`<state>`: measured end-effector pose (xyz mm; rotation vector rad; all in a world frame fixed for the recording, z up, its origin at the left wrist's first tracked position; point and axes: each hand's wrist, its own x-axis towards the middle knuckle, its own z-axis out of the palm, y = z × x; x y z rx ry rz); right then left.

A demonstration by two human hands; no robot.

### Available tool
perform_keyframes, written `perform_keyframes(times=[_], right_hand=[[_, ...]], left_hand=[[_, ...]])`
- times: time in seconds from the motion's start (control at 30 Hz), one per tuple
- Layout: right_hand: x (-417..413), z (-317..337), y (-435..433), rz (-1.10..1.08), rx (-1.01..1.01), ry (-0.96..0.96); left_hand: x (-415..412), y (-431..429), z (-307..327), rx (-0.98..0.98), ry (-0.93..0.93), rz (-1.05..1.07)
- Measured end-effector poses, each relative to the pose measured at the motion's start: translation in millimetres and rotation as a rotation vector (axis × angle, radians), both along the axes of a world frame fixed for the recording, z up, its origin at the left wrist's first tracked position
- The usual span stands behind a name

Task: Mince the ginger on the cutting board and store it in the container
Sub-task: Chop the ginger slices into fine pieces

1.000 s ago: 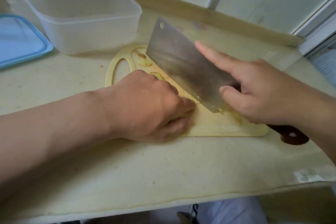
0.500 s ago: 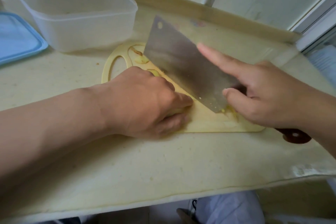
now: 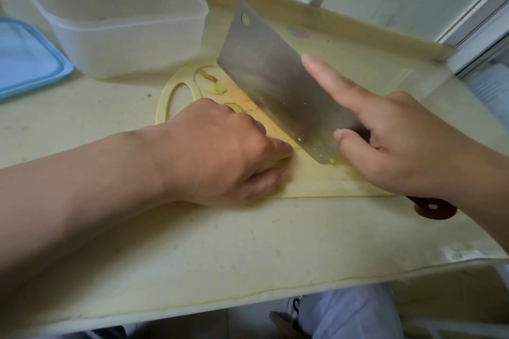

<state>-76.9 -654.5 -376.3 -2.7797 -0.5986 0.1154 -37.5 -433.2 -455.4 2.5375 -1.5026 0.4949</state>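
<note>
On the cutting board [image 3: 325, 184], ginger [image 3: 216, 88] slices lie whole at the far end. My left hand [image 3: 220, 151] curls its fingers over a mostly hidden piece. My right hand [image 3: 399, 146] grips the cleaver [image 3: 275, 77], forefinger along the blade. The container [image 3: 124, 47] looks empty: mincing judged early, storing undone.

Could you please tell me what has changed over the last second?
The cleaver has tipped its far end up slightly, its heel staying on the cutting board. The right hand still grips it, index finger along the blade. The left hand still holds the ginger under curled fingers. The container and loose slices have not moved.
</note>
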Motion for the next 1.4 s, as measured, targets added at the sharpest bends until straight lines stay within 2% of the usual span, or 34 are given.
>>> perform_keyframes(times=[0.23,0.57,0.97,1.4], right_hand=[[26,6,19,0.023,-0.121,0.025],[29,6,22,-0.052,-0.065,0.053],[10,20,4,-0.136,-0.054,0.206],[14,36,15,-0.138,-0.201,0.227]], left_hand=[[1,0,1,-0.047,0.025,-0.01],[2,2,4,-0.036,0.03,-0.019],[1,2,2,-0.033,0.023,0.012],[1,2,4,-0.051,0.072,-0.009]])
